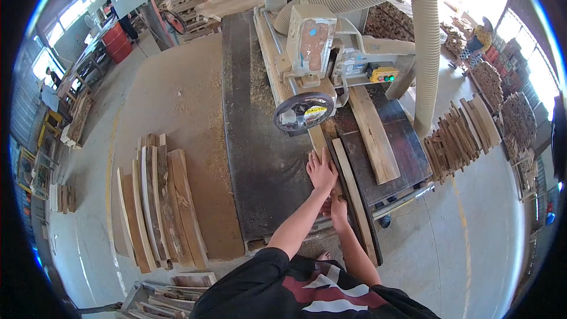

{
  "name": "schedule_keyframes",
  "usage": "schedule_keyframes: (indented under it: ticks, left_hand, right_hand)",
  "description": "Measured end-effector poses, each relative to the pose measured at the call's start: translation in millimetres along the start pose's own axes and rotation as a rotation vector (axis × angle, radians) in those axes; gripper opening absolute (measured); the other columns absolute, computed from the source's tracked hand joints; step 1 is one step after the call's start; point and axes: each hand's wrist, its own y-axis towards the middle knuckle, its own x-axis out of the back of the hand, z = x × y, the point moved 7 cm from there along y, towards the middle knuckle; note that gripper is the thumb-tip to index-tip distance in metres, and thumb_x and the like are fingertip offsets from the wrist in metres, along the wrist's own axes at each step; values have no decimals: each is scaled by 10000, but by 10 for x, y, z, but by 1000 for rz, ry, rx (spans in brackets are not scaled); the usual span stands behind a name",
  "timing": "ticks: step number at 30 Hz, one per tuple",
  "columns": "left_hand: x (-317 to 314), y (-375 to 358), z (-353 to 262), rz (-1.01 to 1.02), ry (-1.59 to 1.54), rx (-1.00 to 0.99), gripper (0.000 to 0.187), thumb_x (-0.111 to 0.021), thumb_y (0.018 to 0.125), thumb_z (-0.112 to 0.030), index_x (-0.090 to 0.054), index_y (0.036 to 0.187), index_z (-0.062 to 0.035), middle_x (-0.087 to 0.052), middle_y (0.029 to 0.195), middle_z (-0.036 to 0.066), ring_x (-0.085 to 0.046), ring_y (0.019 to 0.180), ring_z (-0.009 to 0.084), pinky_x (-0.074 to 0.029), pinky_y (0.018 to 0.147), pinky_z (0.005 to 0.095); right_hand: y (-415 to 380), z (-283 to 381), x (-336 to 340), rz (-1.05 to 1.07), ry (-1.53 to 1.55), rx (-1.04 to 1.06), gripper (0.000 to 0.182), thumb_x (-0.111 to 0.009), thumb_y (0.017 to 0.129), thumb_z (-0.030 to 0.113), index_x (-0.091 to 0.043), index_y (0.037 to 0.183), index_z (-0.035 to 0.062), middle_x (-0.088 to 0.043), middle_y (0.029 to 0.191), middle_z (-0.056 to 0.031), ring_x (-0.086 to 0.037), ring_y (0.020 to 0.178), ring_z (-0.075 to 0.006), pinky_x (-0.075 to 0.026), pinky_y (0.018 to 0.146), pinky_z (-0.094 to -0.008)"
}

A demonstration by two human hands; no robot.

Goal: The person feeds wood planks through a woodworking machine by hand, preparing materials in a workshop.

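A narrow wooden board (pixel 318 139) lies on the dark machine table (pixel 260 165), its far end running in under the saw machine (pixel 310 41). My left hand (pixel 322 171) rests on top of this board with its fingers stretched forward and a little apart. Just behind it, my right hand (pixel 335 208) is closed at the board's near end; my left wrist partly hides its fingers. Along the right side of both hands runs a long fence (pixel 356 201), a pale wood strip against a dark bar. A black handwheel (pixel 304 112) with a yellow caution label sits ahead of my hands.
Right of the fence lies a wider plank (pixel 373 136). Several rough boards (pixel 159 201) lie on the brown side table (pixel 177 94). Stacked wood (pixel 460 136) stands at right. A ribbed hose (pixel 425 53) hangs beside the machine. Other people are in the background.
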Motion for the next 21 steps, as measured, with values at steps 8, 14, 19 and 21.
schedule_keyframes:
  ticks: [8,14,19,21]
  left_hand:
    - [-8,-2,-3,3,-12,6,625,-532,961,-315,-417,1548,-131,-345,1585,266,-279,1499,401,-232,1192,523]
    - [-11,-6,9,-8,-22,7,627,-545,951,-314,-432,1538,-124,-355,1577,272,-285,1497,400,-238,1188,523]
    - [-2,-8,-7,-18,-13,-6,623,-543,954,-310,-431,1538,-124,-357,1576,272,-293,1492,405,-248,1183,528]
    - [-3,-5,2,-18,-4,-5,622,-542,955,-310,-431,1538,-123,-358,1576,272,-295,1491,407,-251,1182,530]
  right_hand:
    - [-25,29,-4,3,11,19,554,-508,1064,446,-646,816,-30,-676,657,-118,-645,487,-199,-456,415,-325]
    - [-25,37,-3,-1,0,28,531,-530,1058,437,-651,826,-25,-674,656,-113,-646,488,-194,-466,415,-323]
    - [22,-3,-1,0,16,45,545,-527,1059,444,-654,819,-29,-685,662,-123,-640,480,-188,-463,409,-322]
    - [27,-30,12,-28,19,29,569,-518,1060,460,-655,806,-31,-692,667,-125,-638,475,-185,-461,407,-319]
